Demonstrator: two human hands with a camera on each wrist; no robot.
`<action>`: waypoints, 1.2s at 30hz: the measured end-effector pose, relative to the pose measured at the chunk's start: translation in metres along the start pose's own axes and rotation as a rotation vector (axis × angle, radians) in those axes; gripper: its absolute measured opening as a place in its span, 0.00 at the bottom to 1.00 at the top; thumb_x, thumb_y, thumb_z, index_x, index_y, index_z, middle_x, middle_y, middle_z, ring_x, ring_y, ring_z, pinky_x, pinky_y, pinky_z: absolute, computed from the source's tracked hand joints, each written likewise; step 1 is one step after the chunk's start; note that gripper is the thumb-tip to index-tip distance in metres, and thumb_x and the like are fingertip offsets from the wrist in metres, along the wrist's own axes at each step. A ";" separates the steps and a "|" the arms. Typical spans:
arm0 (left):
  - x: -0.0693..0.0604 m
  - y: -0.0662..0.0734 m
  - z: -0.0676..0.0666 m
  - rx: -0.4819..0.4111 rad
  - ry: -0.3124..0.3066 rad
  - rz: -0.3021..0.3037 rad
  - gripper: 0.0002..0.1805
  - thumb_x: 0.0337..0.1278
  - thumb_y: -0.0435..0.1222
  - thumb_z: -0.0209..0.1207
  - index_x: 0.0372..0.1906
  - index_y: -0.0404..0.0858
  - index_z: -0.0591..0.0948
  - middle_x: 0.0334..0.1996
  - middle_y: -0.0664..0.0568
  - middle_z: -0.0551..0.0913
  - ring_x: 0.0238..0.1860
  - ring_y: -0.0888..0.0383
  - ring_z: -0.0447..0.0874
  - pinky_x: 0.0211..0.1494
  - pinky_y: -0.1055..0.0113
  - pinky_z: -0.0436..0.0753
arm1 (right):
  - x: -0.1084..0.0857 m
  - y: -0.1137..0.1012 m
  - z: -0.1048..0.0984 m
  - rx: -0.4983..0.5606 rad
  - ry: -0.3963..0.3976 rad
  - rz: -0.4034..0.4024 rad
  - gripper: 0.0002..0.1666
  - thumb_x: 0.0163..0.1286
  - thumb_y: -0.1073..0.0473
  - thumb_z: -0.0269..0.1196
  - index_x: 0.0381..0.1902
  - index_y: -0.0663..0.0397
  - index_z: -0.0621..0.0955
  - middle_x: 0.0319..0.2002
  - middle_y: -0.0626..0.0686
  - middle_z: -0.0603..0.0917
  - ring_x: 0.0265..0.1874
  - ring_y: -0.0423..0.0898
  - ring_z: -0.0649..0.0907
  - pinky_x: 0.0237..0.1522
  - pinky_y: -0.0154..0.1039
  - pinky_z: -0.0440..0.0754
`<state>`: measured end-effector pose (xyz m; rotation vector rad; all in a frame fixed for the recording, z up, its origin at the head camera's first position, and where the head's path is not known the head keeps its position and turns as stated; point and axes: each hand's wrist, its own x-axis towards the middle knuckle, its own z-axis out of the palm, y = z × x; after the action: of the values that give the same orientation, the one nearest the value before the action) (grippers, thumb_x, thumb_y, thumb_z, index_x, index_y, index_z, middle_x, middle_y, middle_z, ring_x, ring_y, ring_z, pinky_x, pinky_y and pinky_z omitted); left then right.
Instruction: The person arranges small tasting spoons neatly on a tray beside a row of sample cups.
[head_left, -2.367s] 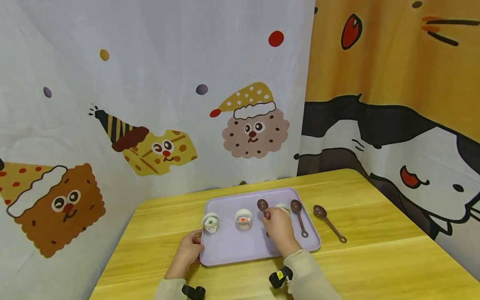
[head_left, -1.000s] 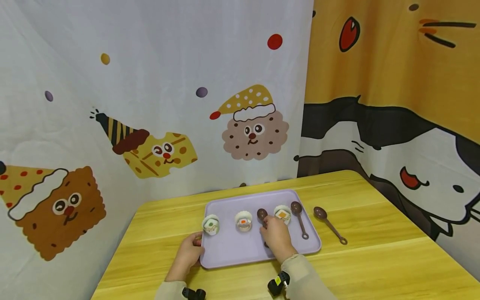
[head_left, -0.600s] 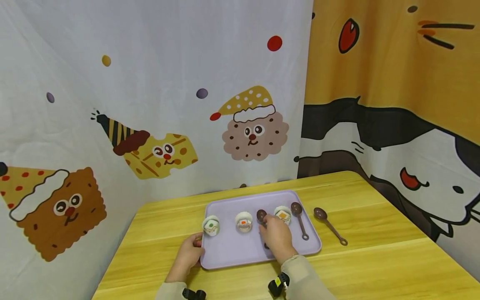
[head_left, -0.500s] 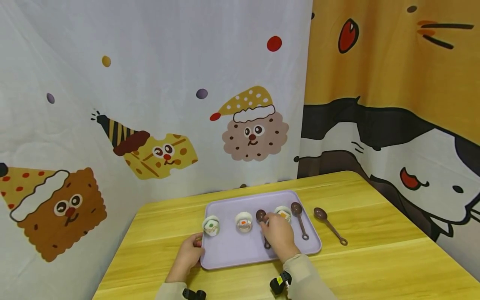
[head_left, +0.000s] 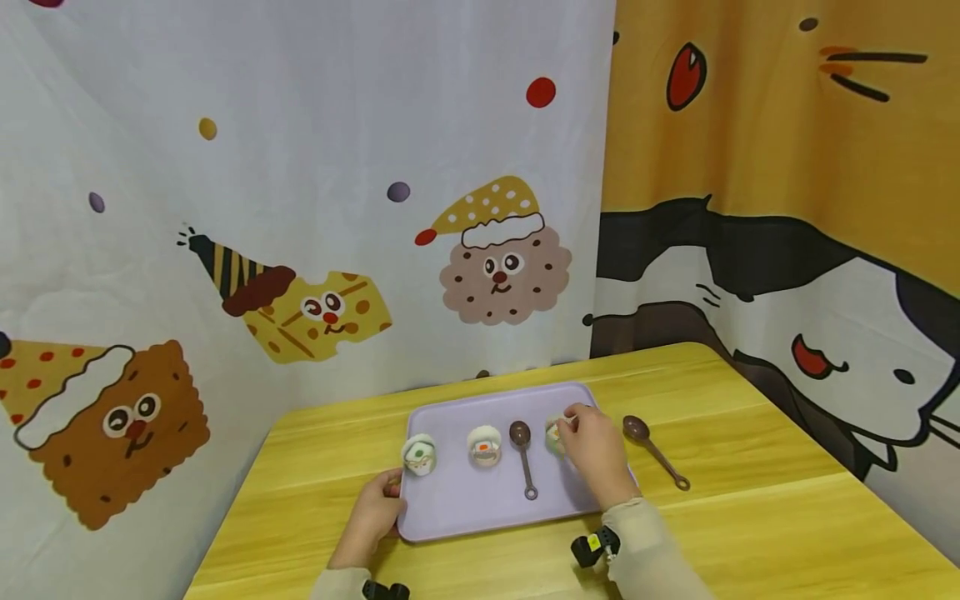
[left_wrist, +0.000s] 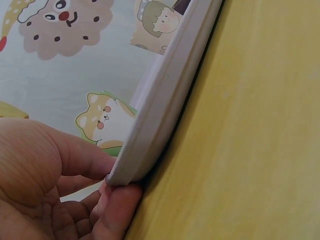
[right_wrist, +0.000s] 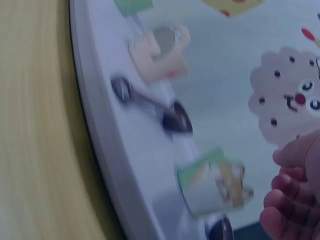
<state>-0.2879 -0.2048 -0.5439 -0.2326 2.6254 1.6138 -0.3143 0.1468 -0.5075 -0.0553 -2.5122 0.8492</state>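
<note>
My left hand [head_left: 375, 508] pinches the left rim of the lilac tray [head_left: 480, 504]; in the left wrist view, thumb and fingers grip its corner [left_wrist: 122, 172]. My right hand [head_left: 598, 454] is over the tray's right side, beside a small printed cup [head_left: 553, 437]. The right wrist view shows its fingers [right_wrist: 277, 207] loosely bent, holding nothing, apart from the dog-printed cup [right_wrist: 212, 185]. A brown spoon [head_left: 519, 433] lies between that cup and the middle cup [head_left: 484, 450]. Another spoon [right_wrist: 221, 231] on the tray is mostly hidden by my right hand in the head view.
A third cup [head_left: 419, 457] stands at the tray's left edge. Off the tray to the right, a brown spoon [head_left: 637, 429] lies on the yellow wood-patterned table [head_left: 750, 517]. A cartoon-printed curtain [head_left: 360, 150] hangs behind the table.
My right hand has let go of the brown spoon, which now lies fully visible on the tray, and moved right to the right-hand cup. My left hand stays on the rim.
</note>
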 end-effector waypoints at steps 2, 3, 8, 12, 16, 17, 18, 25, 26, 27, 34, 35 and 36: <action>0.000 0.000 0.000 0.000 -0.003 0.005 0.32 0.51 0.19 0.55 0.66 0.25 0.72 0.39 0.40 0.76 0.34 0.49 0.79 0.23 0.59 0.83 | 0.003 0.011 -0.006 -0.012 0.002 -0.006 0.10 0.65 0.58 0.68 0.39 0.60 0.86 0.28 0.52 0.82 0.26 0.47 0.79 0.29 0.45 0.80; 0.000 0.000 0.000 0.001 -0.002 0.004 0.32 0.51 0.19 0.55 0.66 0.25 0.72 0.39 0.41 0.76 0.35 0.49 0.79 0.23 0.59 0.83 | 0.005 0.018 -0.009 -0.018 0.002 -0.008 0.11 0.65 0.58 0.68 0.39 0.60 0.86 0.29 0.52 0.82 0.27 0.48 0.80 0.30 0.46 0.80; 0.001 -0.001 0.001 0.006 -0.002 0.003 0.31 0.52 0.19 0.56 0.66 0.25 0.72 0.39 0.40 0.76 0.36 0.49 0.79 0.24 0.59 0.83 | 0.010 0.044 -0.026 -0.058 -0.020 0.019 0.15 0.66 0.56 0.68 0.44 0.61 0.86 0.33 0.54 0.83 0.30 0.51 0.81 0.33 0.49 0.81; 0.001 -0.002 0.001 0.008 0.006 0.005 0.32 0.50 0.19 0.56 0.66 0.25 0.73 0.38 0.41 0.76 0.35 0.49 0.78 0.23 0.59 0.83 | 0.012 0.061 -0.037 -0.074 -0.029 0.039 0.17 0.66 0.57 0.67 0.47 0.63 0.84 0.34 0.56 0.83 0.29 0.51 0.80 0.31 0.49 0.80; 0.001 -0.001 0.001 0.002 0.013 0.016 0.33 0.47 0.18 0.55 0.65 0.25 0.73 0.37 0.42 0.75 0.33 0.50 0.79 0.21 0.59 0.83 | 0.014 0.082 -0.045 -0.081 -0.056 0.060 0.17 0.67 0.58 0.66 0.48 0.64 0.84 0.35 0.58 0.83 0.31 0.52 0.81 0.34 0.51 0.81; 0.000 -0.001 0.001 0.001 0.012 0.022 0.33 0.47 0.18 0.55 0.65 0.24 0.73 0.37 0.42 0.75 0.32 0.50 0.79 0.21 0.59 0.83 | 0.014 0.087 -0.047 -0.079 -0.071 0.068 0.17 0.67 0.58 0.66 0.48 0.64 0.83 0.35 0.58 0.83 0.32 0.53 0.81 0.34 0.51 0.81; 0.000 -0.001 0.001 -0.002 0.014 0.016 0.33 0.47 0.18 0.55 0.65 0.25 0.73 0.37 0.42 0.76 0.32 0.51 0.79 0.21 0.59 0.83 | 0.014 0.093 -0.050 -0.079 -0.080 0.076 0.17 0.67 0.58 0.66 0.49 0.65 0.83 0.36 0.59 0.83 0.32 0.53 0.81 0.34 0.51 0.82; 0.003 0.000 0.002 -0.001 0.001 0.001 0.33 0.50 0.19 0.55 0.67 0.26 0.72 0.40 0.41 0.76 0.35 0.49 0.79 0.23 0.60 0.83 | 0.017 0.127 -0.067 -0.100 -0.174 0.150 0.21 0.67 0.54 0.67 0.50 0.66 0.82 0.36 0.59 0.84 0.32 0.52 0.81 0.34 0.51 0.80; 0.004 0.001 0.002 -0.001 0.001 -0.003 0.33 0.50 0.20 0.55 0.67 0.27 0.72 0.40 0.40 0.76 0.35 0.49 0.79 0.23 0.60 0.83 | 0.017 0.130 -0.069 -0.105 -0.189 0.148 0.22 0.67 0.52 0.67 0.50 0.66 0.82 0.36 0.59 0.84 0.32 0.53 0.81 0.35 0.52 0.81; 0.004 0.001 0.002 0.001 0.001 -0.005 0.33 0.51 0.20 0.56 0.67 0.27 0.72 0.41 0.40 0.77 0.36 0.49 0.79 0.23 0.60 0.83 | 0.017 0.133 -0.070 -0.104 -0.206 0.142 0.23 0.68 0.51 0.67 0.50 0.65 0.82 0.36 0.59 0.85 0.32 0.53 0.81 0.36 0.53 0.81; 0.000 0.003 0.000 -0.011 0.008 -0.016 0.33 0.48 0.18 0.56 0.66 0.26 0.72 0.40 0.40 0.75 0.36 0.48 0.78 0.23 0.59 0.83 | 0.016 0.141 -0.076 -0.074 -0.313 0.142 0.27 0.64 0.45 0.70 0.47 0.64 0.82 0.36 0.56 0.84 0.33 0.50 0.81 0.38 0.53 0.81; 0.000 0.003 0.000 -0.016 0.007 -0.015 0.34 0.48 0.18 0.56 0.66 0.26 0.72 0.40 0.40 0.75 0.36 0.48 0.78 0.23 0.59 0.83 | 0.015 0.141 -0.077 -0.069 -0.328 0.154 0.27 0.63 0.46 0.71 0.46 0.64 0.83 0.35 0.55 0.84 0.32 0.50 0.81 0.37 0.51 0.81; -0.001 0.003 0.000 -0.021 0.006 -0.015 0.34 0.47 0.18 0.56 0.66 0.25 0.72 0.39 0.40 0.75 0.36 0.48 0.78 0.23 0.59 0.83 | 0.015 0.142 -0.077 -0.067 -0.343 0.167 0.26 0.62 0.46 0.72 0.45 0.63 0.83 0.34 0.54 0.84 0.31 0.49 0.80 0.36 0.50 0.80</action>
<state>-0.2876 -0.2033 -0.5410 -0.2582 2.6056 1.6396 -0.3082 0.3075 -0.5304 -0.1558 -2.8907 0.9047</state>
